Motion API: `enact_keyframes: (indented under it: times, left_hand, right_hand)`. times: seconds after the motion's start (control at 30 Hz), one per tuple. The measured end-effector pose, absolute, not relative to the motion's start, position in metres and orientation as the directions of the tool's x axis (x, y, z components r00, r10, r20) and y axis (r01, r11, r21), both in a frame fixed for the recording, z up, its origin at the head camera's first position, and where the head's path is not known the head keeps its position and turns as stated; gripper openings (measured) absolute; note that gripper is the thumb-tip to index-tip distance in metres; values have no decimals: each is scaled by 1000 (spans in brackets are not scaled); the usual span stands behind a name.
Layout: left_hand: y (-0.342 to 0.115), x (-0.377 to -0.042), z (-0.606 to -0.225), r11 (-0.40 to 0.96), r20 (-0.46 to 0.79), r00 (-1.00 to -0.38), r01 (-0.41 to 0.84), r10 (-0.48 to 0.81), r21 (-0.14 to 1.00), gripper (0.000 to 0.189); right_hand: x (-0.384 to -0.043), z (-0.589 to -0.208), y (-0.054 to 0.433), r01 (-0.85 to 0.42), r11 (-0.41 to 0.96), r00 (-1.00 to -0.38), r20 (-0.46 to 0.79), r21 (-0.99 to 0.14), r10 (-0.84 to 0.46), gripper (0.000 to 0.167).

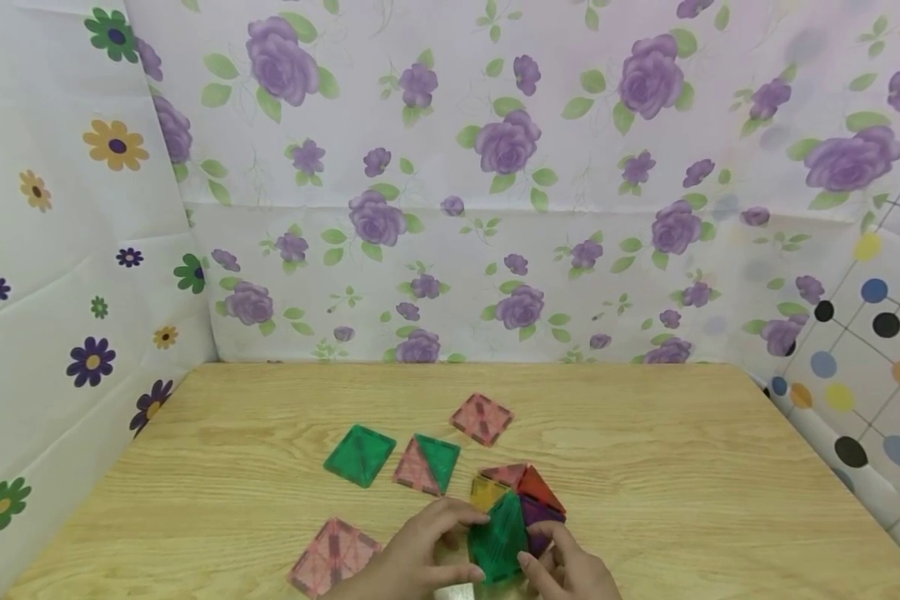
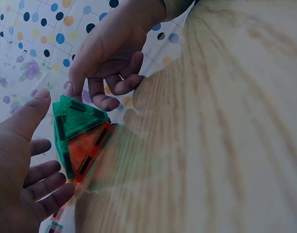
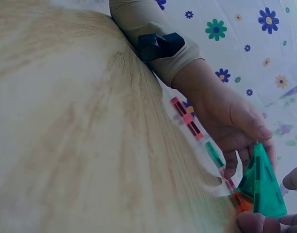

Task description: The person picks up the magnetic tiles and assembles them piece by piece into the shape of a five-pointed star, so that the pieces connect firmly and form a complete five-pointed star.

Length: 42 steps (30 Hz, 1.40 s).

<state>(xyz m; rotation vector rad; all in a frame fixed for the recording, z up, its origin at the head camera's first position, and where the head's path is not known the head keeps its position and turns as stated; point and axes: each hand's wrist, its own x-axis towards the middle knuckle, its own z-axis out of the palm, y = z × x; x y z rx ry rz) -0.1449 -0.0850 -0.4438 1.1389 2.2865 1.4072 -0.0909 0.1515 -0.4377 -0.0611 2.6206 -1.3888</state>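
Observation:
Several magnetic tiles form a raised cluster in the head view: green tiles (image 1: pixel 501 542) in front, with a yellow tile (image 1: pixel 489 492), a red tile (image 1: pixel 542 490) and a purple tile (image 1: pixel 543 510) around them. My left hand (image 1: pixel 427 546) reaches the green tiles from the left, index fingertip at their edge, thumb apart below. On the other side my right hand (image 1: pixel 573 567) pinches the green and purple edges between thumb and index finger. The left wrist view shows the green tiles (image 2: pixel 78 116) leaning up beside an orange tile (image 2: pixel 88 148), my left fingers (image 2: pixel 46 182) spread beside them.
Flat on the wooden table (image 1: pixel 217 467) lie a green square of two triangles (image 1: pixel 360 456), a pink-and-green square (image 1: pixel 426 464) and a pink square (image 1: pixel 482 419). Another pink tile (image 1: pixel 330 554) lies partly behind my left hand. Patterned cloth (image 1: pixel 450 208) hangs around the table.

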Motion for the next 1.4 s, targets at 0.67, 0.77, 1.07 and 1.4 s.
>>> enact_keyframes:
  times: [0.67, 0.77, 1.07, 1.4]
  left_hand:
    - [-95, -196, -389, 447, 181, -819, 466, 545, 763, 46]
    - [-92, -213, -387, 487, 200, -820, 493, 536, 721, 47]
    - [-75, -258, -394, 587, 174, -837, 497, 519, 639, 56]
    - [-52, -283, -413, 738, 134, -870, 475, 474, 479, 69]
  right_hand:
    - [-130, -384, 178, -126, 624, -992, 97, -771, -80, 32]
    - [-146, -378, 180, -162, 598, -986, 110, -785, -123, 32]
    - [-201, -376, 184, -288, 626, -956, 179, -725, -232, 36]
    - [-264, -396, 189, -279, 681, -955, 121, -677, -271, 35]
